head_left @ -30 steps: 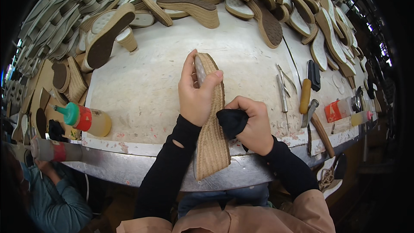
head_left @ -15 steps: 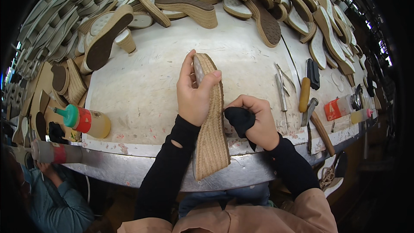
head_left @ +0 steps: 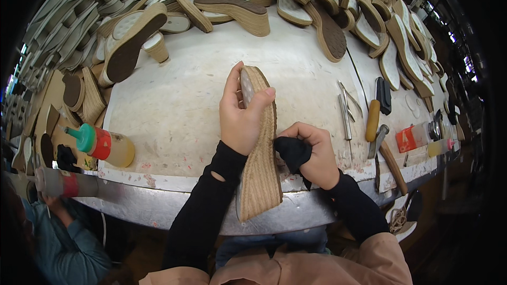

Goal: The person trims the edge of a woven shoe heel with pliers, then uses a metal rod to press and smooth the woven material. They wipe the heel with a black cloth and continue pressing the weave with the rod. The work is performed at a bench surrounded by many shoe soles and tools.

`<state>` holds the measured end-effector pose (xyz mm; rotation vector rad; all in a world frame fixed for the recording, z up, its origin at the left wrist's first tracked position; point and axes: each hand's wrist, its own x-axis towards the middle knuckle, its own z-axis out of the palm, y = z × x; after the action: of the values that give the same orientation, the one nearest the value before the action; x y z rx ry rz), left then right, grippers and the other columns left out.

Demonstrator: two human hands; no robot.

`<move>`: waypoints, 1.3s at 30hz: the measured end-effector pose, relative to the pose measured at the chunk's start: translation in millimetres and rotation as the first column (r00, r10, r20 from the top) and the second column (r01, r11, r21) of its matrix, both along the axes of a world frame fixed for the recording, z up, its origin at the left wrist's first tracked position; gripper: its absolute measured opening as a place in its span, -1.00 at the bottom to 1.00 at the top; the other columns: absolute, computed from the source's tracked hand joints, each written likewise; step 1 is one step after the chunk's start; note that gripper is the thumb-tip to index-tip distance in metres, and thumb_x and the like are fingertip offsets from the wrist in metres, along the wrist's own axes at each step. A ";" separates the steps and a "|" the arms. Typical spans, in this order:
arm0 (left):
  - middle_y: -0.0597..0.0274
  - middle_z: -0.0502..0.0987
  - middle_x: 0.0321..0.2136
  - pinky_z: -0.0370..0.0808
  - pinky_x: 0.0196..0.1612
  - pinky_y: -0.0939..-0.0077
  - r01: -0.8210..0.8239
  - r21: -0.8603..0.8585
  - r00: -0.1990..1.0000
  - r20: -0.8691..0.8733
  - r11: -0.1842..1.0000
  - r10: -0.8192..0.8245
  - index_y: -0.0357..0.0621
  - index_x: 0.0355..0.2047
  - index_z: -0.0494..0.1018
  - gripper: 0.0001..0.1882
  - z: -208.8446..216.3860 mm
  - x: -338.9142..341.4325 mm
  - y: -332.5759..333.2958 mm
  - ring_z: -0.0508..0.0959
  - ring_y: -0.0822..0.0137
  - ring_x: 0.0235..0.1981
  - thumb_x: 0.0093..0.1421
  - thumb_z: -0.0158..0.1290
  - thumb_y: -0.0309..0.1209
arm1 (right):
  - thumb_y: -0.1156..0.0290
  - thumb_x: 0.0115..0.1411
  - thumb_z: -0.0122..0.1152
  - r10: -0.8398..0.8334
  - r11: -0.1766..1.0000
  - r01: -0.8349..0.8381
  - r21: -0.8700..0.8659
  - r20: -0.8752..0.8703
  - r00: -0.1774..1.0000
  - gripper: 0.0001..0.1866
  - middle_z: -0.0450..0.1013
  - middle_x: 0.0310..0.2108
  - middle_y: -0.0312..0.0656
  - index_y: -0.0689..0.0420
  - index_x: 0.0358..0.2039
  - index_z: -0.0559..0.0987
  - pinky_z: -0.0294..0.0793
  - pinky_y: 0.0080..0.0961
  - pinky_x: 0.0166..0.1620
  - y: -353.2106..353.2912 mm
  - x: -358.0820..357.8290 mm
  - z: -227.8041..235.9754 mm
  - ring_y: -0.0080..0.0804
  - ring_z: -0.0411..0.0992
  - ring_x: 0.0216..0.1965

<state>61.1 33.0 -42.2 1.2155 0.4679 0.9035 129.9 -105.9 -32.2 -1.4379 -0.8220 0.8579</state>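
Shifted slightly rightward since a second ago, the right grip (head_left: 318, 154) pinches a bunched black cloth (head_left: 293, 154) at the edge of a beige, woven, wedge-shaped shoe sole (head_left: 260, 179); whether cloth and sole touch is unclear. The left grip (head_left: 240, 119) is closed round the sole's narrower upper part, thumb across the woven side. The sole is between both grips, thick end toward the person, above the stained white surface (head_left: 185, 100). Counted: one held sole, one cloth, one green-capped bottle of amber liquid (head_left: 120, 150), one wooden-handled hammer (head_left: 394, 168); the piled beige-sided soles (head_left: 232, 8) overlap too much to count.
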 end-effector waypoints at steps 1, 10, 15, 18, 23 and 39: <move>0.12 0.44 -0.26 0.45 -0.25 0.60 -0.005 0.009 1.000 0.004 1.000 0.005 -0.45 0.17 0.06 -0.28 -0.1 0.6 -0.1 0.47 0.45 -0.31 0.06 0.12 -0.46 | 0.50 0.16 0.15 0.005 1.000 -0.005 0.003 0.004 1.000 -0.89 0.42 -0.60 -0.36 0.28 -0.44 0.51 0.29 -0.75 -0.49 0.0 -0.8 -0.7 -0.74 0.32 -0.56; 0.07 0.42 -0.20 0.42 -0.15 0.58 -0.001 -0.028 0.999 0.035 1.000 0.002 -0.47 0.15 0.08 -0.28 -3.9 0.7 -0.3 0.45 0.42 -0.24 0.03 0.14 -0.45 | 0.50 0.15 0.14 -0.068 0.993 0.038 0.111 0.277 0.958 -0.90 0.42 -0.60 -0.37 0.26 -0.46 0.50 0.29 -0.76 -0.51 2.5 -5.8 -9.3 -0.75 0.32 -0.58; 0.05 0.44 -0.21 0.42 -0.13 0.54 -0.028 0.012 0.999 0.022 1.000 0.028 -0.49 0.14 0.10 -0.27 -5.6 2.3 1.0 0.45 0.40 -0.22 0.02 0.15 -0.43 | 0.48 0.15 0.16 -0.032 0.999 0.031 -0.019 -0.020 0.999 -0.90 0.40 -0.61 -0.39 0.24 -0.46 0.50 0.25 -0.79 -0.54 3.5 -2.8 -2.3 -0.78 0.29 -0.60; 0.05 0.44 -0.21 0.41 -0.12 0.54 -0.027 0.021 1.000 0.006 0.999 0.026 -0.50 0.13 0.10 -0.27 -5.8 1.1 0.1 0.45 0.39 -0.22 0.01 0.15 -0.43 | 0.48 0.14 0.17 -0.037 0.999 0.037 -0.016 -0.030 0.999 -0.90 0.40 -0.62 -0.40 0.23 -0.47 0.50 0.23 -0.80 -0.55 4.2 -4.1 -1.7 -0.78 0.28 -0.61; 0.03 0.44 -0.21 0.42 -0.13 0.54 -0.024 0.024 1.000 -0.006 0.999 0.024 -0.50 0.14 0.10 -0.27 -5.2 1.2 0.9 0.46 0.39 -0.22 0.02 0.15 -0.43 | 0.49 0.13 0.17 -0.046 0.999 0.044 -0.022 -0.070 0.997 -0.90 0.40 -0.62 -0.40 0.23 -0.48 0.50 0.23 -0.80 -0.55 3.2 -4.1 -2.1 -0.79 0.27 -0.62; 0.06 0.43 -0.20 0.43 -0.15 0.56 -0.024 0.030 1.000 0.010 0.999 0.024 -0.48 0.15 0.08 -0.28 -5.2 1.3 1.1 0.46 0.42 -0.23 0.03 0.14 -0.44 | 0.53 0.12 0.17 -0.073 0.995 0.061 0.073 0.173 0.982 -0.92 0.43 -0.59 -0.37 0.26 -0.46 0.51 0.29 -0.77 -0.50 5.1 -5.9 -5.5 -0.75 0.32 -0.57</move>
<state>62.4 34.1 -47.4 1.2347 0.4638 0.9391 124.1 -100.8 -37.7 -1.4876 -0.9204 0.6532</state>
